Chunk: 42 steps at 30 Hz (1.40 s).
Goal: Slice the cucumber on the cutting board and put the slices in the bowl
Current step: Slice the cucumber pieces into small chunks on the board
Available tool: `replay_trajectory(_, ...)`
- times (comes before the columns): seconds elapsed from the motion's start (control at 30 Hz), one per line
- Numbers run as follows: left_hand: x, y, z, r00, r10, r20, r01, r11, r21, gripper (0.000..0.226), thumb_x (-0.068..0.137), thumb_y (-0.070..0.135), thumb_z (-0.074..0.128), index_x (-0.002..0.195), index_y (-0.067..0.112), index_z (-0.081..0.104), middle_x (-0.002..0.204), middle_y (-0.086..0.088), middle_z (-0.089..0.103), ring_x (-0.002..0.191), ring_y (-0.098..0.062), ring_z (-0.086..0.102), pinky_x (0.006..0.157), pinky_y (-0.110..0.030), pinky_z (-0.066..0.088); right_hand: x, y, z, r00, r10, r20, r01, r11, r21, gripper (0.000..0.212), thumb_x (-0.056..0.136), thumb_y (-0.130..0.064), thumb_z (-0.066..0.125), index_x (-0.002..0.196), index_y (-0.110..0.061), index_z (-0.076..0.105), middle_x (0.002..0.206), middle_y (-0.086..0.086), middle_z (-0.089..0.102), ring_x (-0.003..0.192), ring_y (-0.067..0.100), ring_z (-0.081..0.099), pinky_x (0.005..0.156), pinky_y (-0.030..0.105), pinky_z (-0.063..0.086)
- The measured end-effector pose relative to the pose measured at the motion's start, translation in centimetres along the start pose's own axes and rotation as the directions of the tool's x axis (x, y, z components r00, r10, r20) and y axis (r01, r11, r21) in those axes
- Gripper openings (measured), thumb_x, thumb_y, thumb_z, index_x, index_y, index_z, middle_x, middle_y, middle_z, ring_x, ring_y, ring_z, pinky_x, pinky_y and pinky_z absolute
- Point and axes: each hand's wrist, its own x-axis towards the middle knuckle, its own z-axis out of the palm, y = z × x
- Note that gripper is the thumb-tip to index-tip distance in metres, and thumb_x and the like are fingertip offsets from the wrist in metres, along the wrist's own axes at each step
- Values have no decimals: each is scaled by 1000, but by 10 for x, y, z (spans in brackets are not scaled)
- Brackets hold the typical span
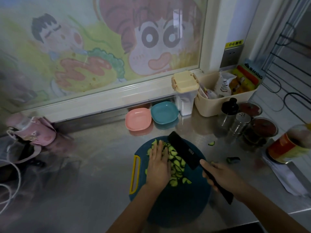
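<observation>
Pouch: a soft pink fabric pouch lies far left on the steel counter; what it holds is hidden.
Board: a round dark-teal plastic cutting board with a yellow grip slot sits at the counter's near edge.
Left hand: the left hand lies flat with straight fingers, pressing on the pile.
Cucumber: pale-green cucumber slices are heaped on the board, between that hand and the blade.
Bowls: a shallow pink plastic bowl touches a shallow teal plastic bowl behind the board; both show bare insides.
Knife: the black broad-bladed knife stands against the pile.
Right hand: the right hand is wrapped round the knife's handle.
Canister: a clear canister with a cream clip lid holds white powder.
Bin: a cream plastic bin holds packets.
Jars: glass jars of dark red paste stand at the right.
</observation>
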Motion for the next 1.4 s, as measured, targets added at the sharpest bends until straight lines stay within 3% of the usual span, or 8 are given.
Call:
replay_trajectory(0.1, -6, -20, -3, 999, 20, -25, -21, 1000, -12, 44, 89, 25, 41, 127, 10, 57, 147, -17, 34, 139, -29, 13, 117, -42, 3, 4, 3, -1, 982, -51, -183, 42, 998, -51, 52, 91, -49, 38, 67, -6, 53, 47, 3, 47, 43, 17, 44, 48, 28, 38)
replay_trajectory(0.17, -7, -32, -8, 998, 21, -61, -27, 996, -87, 41, 91, 27, 37, 120, 15, 63, 145, -15, 37, 139, -31, 17, 117, -41, 8, 3, 5, -7, 949, -100, -301, 11, 959, -283, 47, 94, -48, 36, 73, -11, 55, 56, 2, 52, 51, 16, 48, 56, 28, 39)
replay_trajectory(0.3, 3, -46, -17, 988, -107, -112, 69, 950, -303, 19, 90, 13, 59, 103, 15, 72, 140, -1, 36, 136, -31, 24, 109, -42, 18, 8, 21, -27, 876, -213, -433, -31, 870, -491, 29, 93, -43, 49, 77, -19, 53, 66, 0, 54, 62, 14, 54, 56, 25, 40)
replay_trajectory(0.4, 9, -49, -23, 977, -215, -15, 185, 873, -452, 14, 86, 13, 66, 98, 15, 74, 140, 0, 40, 138, -19, 23, 109, -26, 15, 19, 39, -48, 818, -327, -474, -10, 815, -579, 50, 83, -64, 49, 79, -14, 57, 73, 3, 56, 66, 18, 54, 62, 30, 45)
replay_trajectory(0.57, 17, -51, -29, 909, -389, 148, 402, 731, -551, 21, 87, 26, 65, 101, 12, 72, 146, -7, 39, 134, -17, 35, 107, -25, 25, 41, 30, -73, 866, -286, -409, -133, 657, -742, 28, 90, -28, 57, 115, -15, 53, 114, 8, 53, 101, 23, 53, 86, 32, 44)
replay_trajectory(0.67, 11, -55, -28, 870, -360, 338, 489, 716, -498, 56, 95, 38, 48, 144, 13, 35, 150, -5, 31, 136, -22, 32, 107, -29, 26, 57, 20, -76, 864, -309, -399, -119, 644, -756, 34, 89, -25, 58, 121, -14, 50, 121, 11, 50, 109, 28, 52, 91, 35, 43)
replay_trajectory(0.77, 2, -66, -21, 882, -244, 403, 399, 841, -364, 59, 99, 36, 36, 150, 16, 13, 155, -4, 17, 142, -20, 17, 113, -31, 19, 75, 9, -73, 876, -306, -373, -114, 620, -776, 25, 89, -20, 57, 112, -11, 53, 107, 12, 52, 102, 30, 54, 80, 33, 42)
replay_trajectory(1.4, -10, -55, -9, 853, -429, 297, 438, 898, 40, 55, 103, 31, 18, 150, 8, -1, 158, -5, 6, 144, -18, 6, 115, -31, 4, 143, -15, -70, 901, -203, -383, -238, 508, -828, 26, 92, -12, 51, 116, -7, 56, 113, 16, 62, 102, 31, 59, 80, 36, 48)
